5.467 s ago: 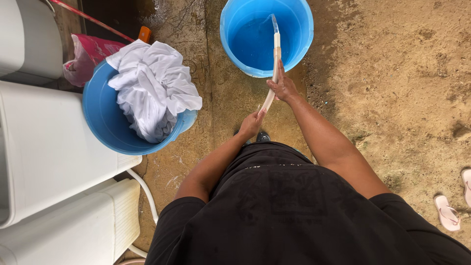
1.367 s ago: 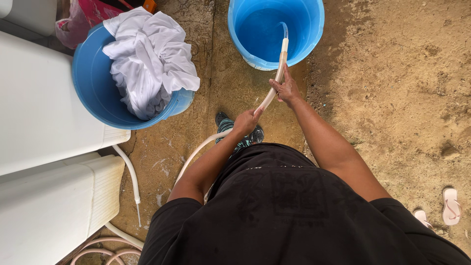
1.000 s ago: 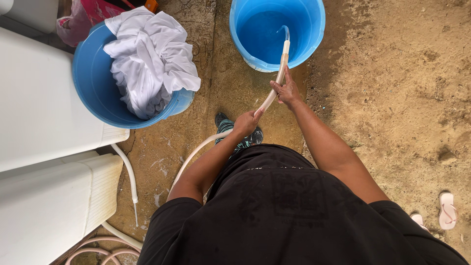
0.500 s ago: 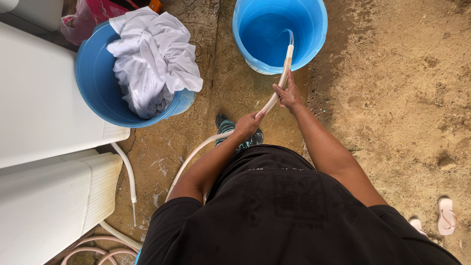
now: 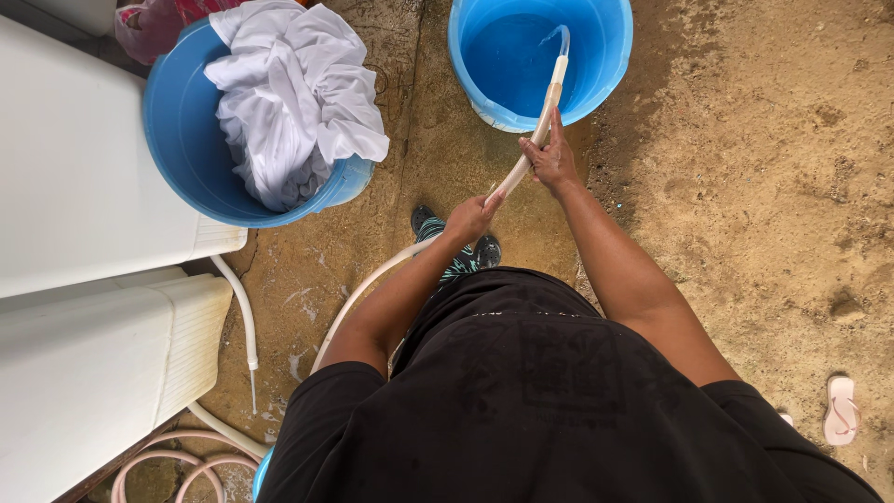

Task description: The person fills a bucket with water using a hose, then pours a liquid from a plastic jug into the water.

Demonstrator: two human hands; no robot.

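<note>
A pale hose (image 5: 521,168) is gripped in both hands above wet, sandy ground (image 5: 745,186). The right hand (image 5: 551,158) is closed around the hose just below its nozzle end, at the near rim of a blue bucket (image 5: 615,56); the left hand (image 5: 470,219) is closed around the hose lower down, just beside the right. The hose tip is laid over the bucket's rim, and a thin stream of water is seen arcing from it into the water inside. From the left hand the hose is led down and leftward past the person's black shirt (image 5: 531,391).

Open ground is left to the right of the bucket and arms, broken only by a pale sandal (image 5: 841,410) near the right edge. The left side is closed off by white appliance casings (image 5: 84,307), against which a second, larger blue tub (image 5: 186,158) is set, heaped with white laundry (image 5: 289,93) that spills over its rim. A narrow strip of damp ground is left between tub and bucket. A white drain hose (image 5: 244,317) is hung beside the casings, and pinkish hose loops (image 5: 186,466) are coiled at the lower left. A pink bag (image 5: 154,20) is partly seen at the top edge, behind the tub. A dark shoe (image 5: 486,250) is visible beneath the left forearm.
</note>
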